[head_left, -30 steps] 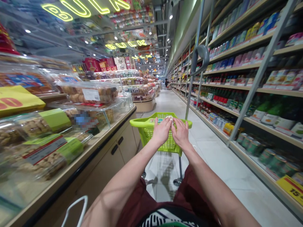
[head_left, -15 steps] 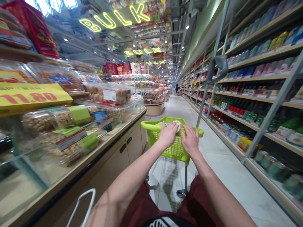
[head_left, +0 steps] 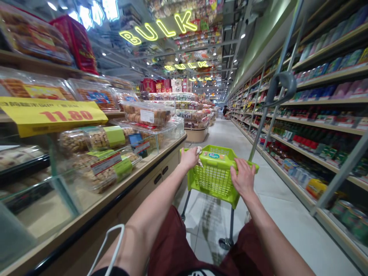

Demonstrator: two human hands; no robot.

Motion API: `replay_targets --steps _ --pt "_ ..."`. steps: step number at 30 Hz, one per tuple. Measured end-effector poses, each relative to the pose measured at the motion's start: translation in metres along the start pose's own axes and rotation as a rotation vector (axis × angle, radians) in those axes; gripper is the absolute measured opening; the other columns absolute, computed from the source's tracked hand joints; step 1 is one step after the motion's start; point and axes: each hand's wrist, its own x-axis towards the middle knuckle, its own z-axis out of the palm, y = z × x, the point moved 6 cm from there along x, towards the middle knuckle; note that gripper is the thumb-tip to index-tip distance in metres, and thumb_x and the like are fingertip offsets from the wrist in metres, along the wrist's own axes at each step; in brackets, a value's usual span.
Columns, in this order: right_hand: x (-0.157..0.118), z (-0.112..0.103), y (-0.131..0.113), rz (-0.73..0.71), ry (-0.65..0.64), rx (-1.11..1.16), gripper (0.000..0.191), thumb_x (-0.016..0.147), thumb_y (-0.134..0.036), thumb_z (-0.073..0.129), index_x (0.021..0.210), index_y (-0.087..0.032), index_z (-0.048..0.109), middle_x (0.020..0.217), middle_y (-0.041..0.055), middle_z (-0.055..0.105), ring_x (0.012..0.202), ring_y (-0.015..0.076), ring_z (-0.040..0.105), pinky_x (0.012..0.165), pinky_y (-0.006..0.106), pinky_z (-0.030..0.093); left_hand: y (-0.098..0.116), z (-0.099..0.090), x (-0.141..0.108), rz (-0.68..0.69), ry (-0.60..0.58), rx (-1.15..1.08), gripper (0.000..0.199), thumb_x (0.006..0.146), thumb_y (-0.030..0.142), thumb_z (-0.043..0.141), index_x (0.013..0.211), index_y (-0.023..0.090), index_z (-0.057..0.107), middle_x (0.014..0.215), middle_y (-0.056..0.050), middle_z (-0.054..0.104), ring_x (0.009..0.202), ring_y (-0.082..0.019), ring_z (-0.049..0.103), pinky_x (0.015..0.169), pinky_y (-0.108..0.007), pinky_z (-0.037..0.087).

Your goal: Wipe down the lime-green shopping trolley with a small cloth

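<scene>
A small green shopping cart (head_left: 214,180) stands right in front of me, its basket made of lattice plastic. My left hand (head_left: 190,158) is closed at the left end of the cart's handle, with a crumpled white thing like a tissue (head_left: 199,151) sticking out from its fingers. Whether those fingers also grip the handle, I cannot tell. At the right end, my right hand (head_left: 243,174) has its fingers curled over the green handle (head_left: 218,161). An oval sticker (head_left: 214,155) shows on the bar between the hands.
On the left runs a counter (head_left: 155,163) with clear packs of nuts (head_left: 100,170) and a yellow price sign (head_left: 54,116). Tall shelves (head_left: 322,101) of cans and bottles line the right, with a slanted metal pole (head_left: 260,132) before them. A person (head_left: 225,110) is far down the aisle.
My hands have moved apart: the left went to the handle's left end with the white thing, the right to its right end. The middle of the handle is now uncovered.
</scene>
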Motion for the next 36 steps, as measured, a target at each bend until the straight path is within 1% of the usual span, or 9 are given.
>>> replay_targets --steps 4,8,13,16,19,24,31,33,36 --pt "0.0 0.003 0.006 -0.035 -0.007 -0.021 0.041 0.082 -0.035 0.037 0.114 -0.014 0.053 0.115 0.013 0.058 0.113 0.0281 0.044 0.098 0.055 0.02 0.007 0.0 -0.008 0.05 0.02 0.004 0.023 0.084 0.025 0.04 0.104 0.022 0.052 0.1 -0.005 0.065 0.096 -0.021 0.058 0.1 -0.052 0.021" --pt "0.003 0.007 0.024 -0.036 -0.03 -0.045 0.042 0.083 -0.036 0.037 0.113 -0.014 0.054 0.114 0.0127 0.058 0.115 0.028 0.043 0.099 0.054 0.021 0.02 -0.001 -0.02 0.083 0.073 0.032 0.025 0.084 0.025 0.041 0.107 0.02 0.049 0.098 -0.006 0.064 0.094 -0.022 0.058 0.099 -0.051 0.023" --pt "0.01 0.006 0.04 0.11 -0.028 -0.089 0.042 0.085 -0.035 0.032 0.113 -0.013 0.055 0.117 0.0141 0.056 0.12 0.0296 0.038 0.098 0.056 0.021 0.04 -0.003 -0.037 0.144 0.084 0.044 0.028 0.085 0.023 0.04 0.111 0.019 0.046 0.1 -0.007 0.063 0.093 -0.021 0.058 0.1 -0.049 0.023" --pt "0.011 0.001 0.029 0.156 -0.009 -0.064 0.042 0.086 -0.033 0.03 0.114 -0.013 0.054 0.122 0.014 0.053 0.122 0.0291 0.036 0.098 0.058 0.021 0.051 -0.007 -0.046 0.201 0.072 0.017 0.03 0.082 0.019 0.042 0.112 0.021 0.046 0.106 -0.006 0.061 0.098 -0.021 0.056 0.102 -0.05 0.02" --pt "0.011 -0.003 0.006 0.101 -0.028 -0.013 0.04 0.087 -0.033 0.03 0.115 -0.016 0.054 0.124 0.0107 0.052 0.123 0.0268 0.036 0.099 0.057 0.019 0.057 -0.015 -0.053 0.229 0.06 -0.001 0.031 0.081 0.017 0.044 0.112 0.023 0.045 0.108 -0.004 0.061 0.1 -0.02 0.055 0.103 -0.053 0.016" --pt "0.008 -0.006 -0.021 0.048 -0.06 0.036 0.039 0.087 -0.031 0.032 0.116 -0.015 0.053 0.125 0.0102 0.052 0.124 0.0251 0.036 0.1 0.054 0.019 0.058 -0.026 -0.055 0.193 0.137 -0.005 0.027 0.083 0.018 0.042 0.108 0.025 0.047 0.11 -0.004 0.061 0.101 -0.02 0.056 0.103 -0.056 0.014" --pt "-0.003 0.013 -0.036 -0.021 -0.133 0.08 0.037 0.087 -0.026 0.033 0.118 -0.018 0.051 0.126 0.0088 0.052 0.125 0.0239 0.034 0.099 0.051 0.023 0.075 -0.008 -0.053 0.229 0.186 -0.009 0.031 0.084 0.014 0.039 0.113 0.023 0.048 0.117 -0.007 0.057 0.106 -0.02 0.053 0.105 -0.053 0.012" --pt "-0.003 0.015 -0.034 -0.028 -0.138 0.084 0.037 0.086 -0.025 0.034 0.118 -0.019 0.051 0.127 0.0083 0.051 0.125 0.0237 0.034 0.099 0.052 0.022 0.068 -0.007 -0.051 0.222 0.169 -0.015 0.031 0.084 0.015 0.041 0.112 0.023 0.049 0.115 -0.006 0.059 0.103 -0.02 0.055 0.105 -0.054 0.011" --pt "-0.001 0.017 -0.028 -0.031 -0.147 0.092 0.037 0.086 -0.024 0.034 0.118 -0.02 0.051 0.127 0.0075 0.051 0.125 0.0226 0.034 0.1 0.052 0.021 0.041 -0.014 -0.047 0.158 0.146 -0.016 0.03 0.083 0.017 0.043 0.112 0.023 0.05 0.112 -0.006 0.061 0.099 -0.021 0.057 0.105 -0.056 0.01"
